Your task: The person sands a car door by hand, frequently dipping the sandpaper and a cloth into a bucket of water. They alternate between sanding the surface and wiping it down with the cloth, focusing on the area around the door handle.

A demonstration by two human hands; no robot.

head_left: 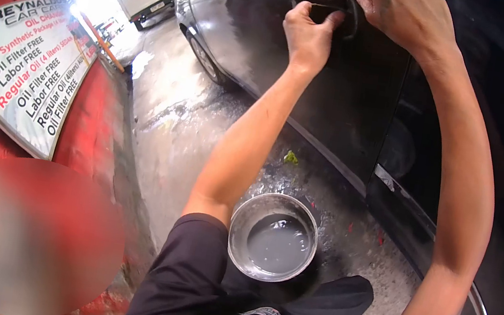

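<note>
Left hand is curling its fingers into the recessed dark door handle high on the wet dark car door; right hand is pressing flat above it, grasping nothing. Handle is probably stiff and slippery. Round clear bowl of cloudy water is sitting on wet concrete floor below, near the feet.

Working at the car's door handle

I am pressing my left hand into the recessed door handle of the dark car door, while my right hand is resting on the panel just above it. 1 basin of cloudy water is sitting on the wet concrete floor below my arms, and a price sign is leaning at my left.
</note>
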